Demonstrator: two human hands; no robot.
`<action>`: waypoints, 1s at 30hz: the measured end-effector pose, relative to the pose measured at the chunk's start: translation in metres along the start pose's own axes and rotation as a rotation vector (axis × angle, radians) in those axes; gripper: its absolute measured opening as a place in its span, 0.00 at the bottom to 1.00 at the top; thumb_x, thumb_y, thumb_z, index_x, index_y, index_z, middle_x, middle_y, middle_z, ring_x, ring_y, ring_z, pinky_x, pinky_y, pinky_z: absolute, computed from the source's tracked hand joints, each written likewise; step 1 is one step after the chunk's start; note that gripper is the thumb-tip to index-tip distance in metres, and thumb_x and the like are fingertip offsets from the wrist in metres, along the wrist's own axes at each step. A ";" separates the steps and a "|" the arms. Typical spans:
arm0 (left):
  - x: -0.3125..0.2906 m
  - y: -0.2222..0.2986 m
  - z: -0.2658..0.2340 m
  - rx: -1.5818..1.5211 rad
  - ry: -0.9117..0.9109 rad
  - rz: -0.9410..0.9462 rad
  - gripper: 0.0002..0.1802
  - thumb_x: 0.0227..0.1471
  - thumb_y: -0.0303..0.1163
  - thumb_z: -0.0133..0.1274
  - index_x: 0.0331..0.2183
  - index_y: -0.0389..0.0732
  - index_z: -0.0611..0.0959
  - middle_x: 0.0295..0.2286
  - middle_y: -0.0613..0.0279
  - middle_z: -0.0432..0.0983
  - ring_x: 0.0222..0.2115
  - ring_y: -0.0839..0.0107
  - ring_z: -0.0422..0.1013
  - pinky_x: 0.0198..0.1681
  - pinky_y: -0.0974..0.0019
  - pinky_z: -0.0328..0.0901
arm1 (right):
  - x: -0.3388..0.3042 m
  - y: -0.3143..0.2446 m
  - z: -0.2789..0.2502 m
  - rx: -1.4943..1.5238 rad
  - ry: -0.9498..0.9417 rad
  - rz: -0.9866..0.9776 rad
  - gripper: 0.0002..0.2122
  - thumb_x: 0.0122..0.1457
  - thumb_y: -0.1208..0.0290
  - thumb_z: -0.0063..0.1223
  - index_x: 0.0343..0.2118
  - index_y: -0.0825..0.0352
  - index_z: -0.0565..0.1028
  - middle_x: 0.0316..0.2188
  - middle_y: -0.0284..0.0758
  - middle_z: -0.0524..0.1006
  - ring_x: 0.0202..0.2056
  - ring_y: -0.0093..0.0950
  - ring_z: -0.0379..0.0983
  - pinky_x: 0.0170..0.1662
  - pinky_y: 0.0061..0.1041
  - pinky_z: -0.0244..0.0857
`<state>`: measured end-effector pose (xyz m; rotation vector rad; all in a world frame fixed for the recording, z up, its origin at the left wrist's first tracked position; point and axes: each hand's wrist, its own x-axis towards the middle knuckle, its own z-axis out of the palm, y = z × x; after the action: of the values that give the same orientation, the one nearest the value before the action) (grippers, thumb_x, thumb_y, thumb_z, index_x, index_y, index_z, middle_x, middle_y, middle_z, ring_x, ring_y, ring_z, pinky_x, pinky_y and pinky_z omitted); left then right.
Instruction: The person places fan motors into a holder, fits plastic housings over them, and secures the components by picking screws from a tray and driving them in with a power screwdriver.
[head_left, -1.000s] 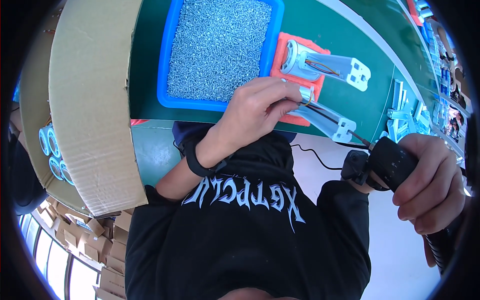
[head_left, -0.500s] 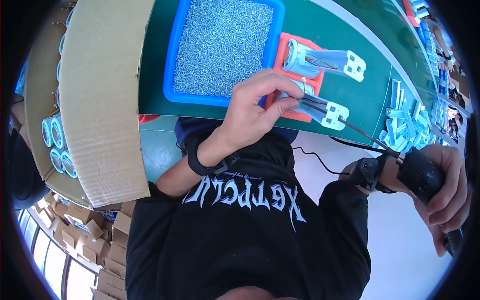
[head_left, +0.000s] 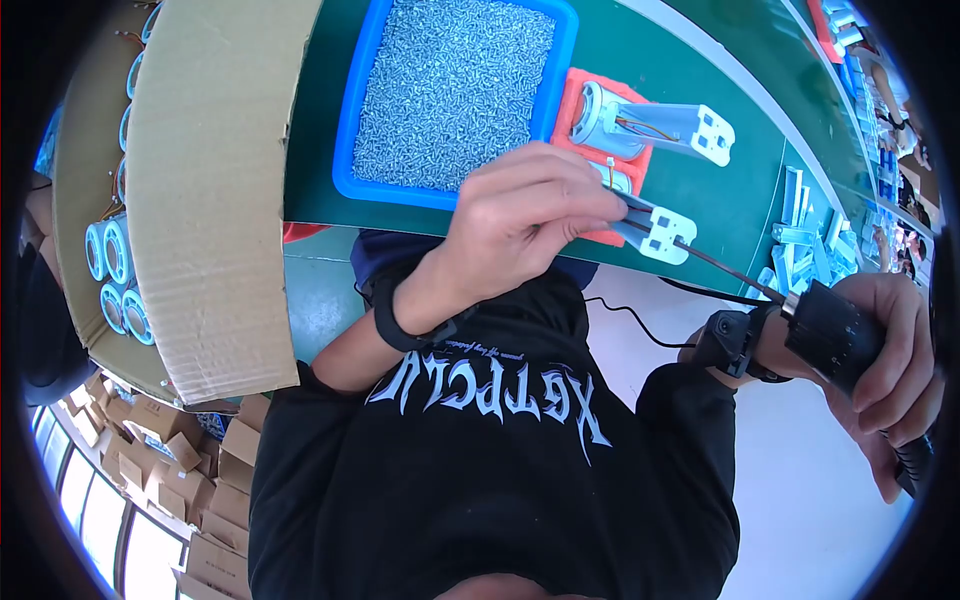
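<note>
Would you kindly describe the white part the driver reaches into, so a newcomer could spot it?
On the green table, find the blue tray of silvery screws, then the red foam to its right. There, take the nearer white part, on the wearer's side. Unlike its similar long-armed neighbour, it has a dark driver shaft entering its end plate.
</note>
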<state>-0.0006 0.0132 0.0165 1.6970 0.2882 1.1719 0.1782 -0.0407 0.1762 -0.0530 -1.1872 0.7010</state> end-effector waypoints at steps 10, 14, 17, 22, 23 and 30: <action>0.000 -0.004 -0.044 0.752 -0.351 -0.405 0.05 0.39 0.24 0.59 0.25 0.41 0.81 0.24 0.62 0.69 0.32 0.62 0.67 0.35 0.63 0.65 | -0.003 0.003 -0.016 -0.112 -0.360 0.213 0.09 0.48 0.78 0.60 0.19 0.67 0.69 0.21 0.33 0.74 0.18 0.23 0.73 0.24 0.19 0.74; 0.000 -0.008 -0.043 0.700 -0.357 -0.398 0.02 0.41 0.25 0.58 0.24 0.40 0.80 0.24 0.61 0.69 0.31 0.61 0.68 0.34 0.62 0.65 | 0.000 0.000 -0.027 -0.072 -0.482 0.259 0.10 0.48 0.69 0.63 0.23 0.66 0.71 0.25 0.32 0.74 0.23 0.23 0.75 0.29 0.19 0.74; 0.000 -0.010 -0.045 0.647 -0.325 -0.377 0.02 0.42 0.25 0.57 0.23 0.40 0.80 0.24 0.60 0.70 0.31 0.60 0.69 0.33 0.61 0.65 | 0.003 -0.003 -0.030 -0.065 -0.560 0.299 0.12 0.48 0.66 0.65 0.26 0.65 0.71 0.27 0.31 0.75 0.26 0.23 0.77 0.32 0.18 0.75; 0.005 -0.009 -0.047 0.561 -0.303 -0.434 0.01 0.44 0.25 0.56 0.24 0.39 0.80 0.25 0.58 0.74 0.27 0.58 0.72 0.30 0.60 0.67 | 0.003 -0.003 -0.032 -0.061 -0.614 0.316 0.11 0.48 0.69 0.64 0.26 0.65 0.71 0.28 0.31 0.75 0.26 0.24 0.77 0.32 0.18 0.75; 0.007 -0.008 -0.047 0.523 -0.274 -0.426 0.01 0.44 0.25 0.56 0.24 0.38 0.80 0.25 0.57 0.75 0.26 0.58 0.72 0.30 0.61 0.67 | 0.003 -0.003 -0.032 -0.052 -0.618 0.307 0.11 0.48 0.69 0.65 0.25 0.65 0.71 0.28 0.31 0.75 0.26 0.24 0.77 0.32 0.18 0.75; 0.010 -0.006 -0.024 0.288 -0.190 -0.308 0.07 0.42 0.19 0.57 0.29 0.36 0.81 0.27 0.57 0.78 0.27 0.65 0.76 0.29 0.69 0.70 | 0.005 -0.006 -0.024 -0.182 -0.512 0.451 0.09 0.47 0.80 0.60 0.26 0.68 0.68 0.22 0.35 0.75 0.21 0.23 0.74 0.30 0.18 0.74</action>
<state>-0.0128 0.0366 0.0174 1.9165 0.5993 0.7628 0.2027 -0.0354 0.1732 -0.3161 -1.7574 1.0369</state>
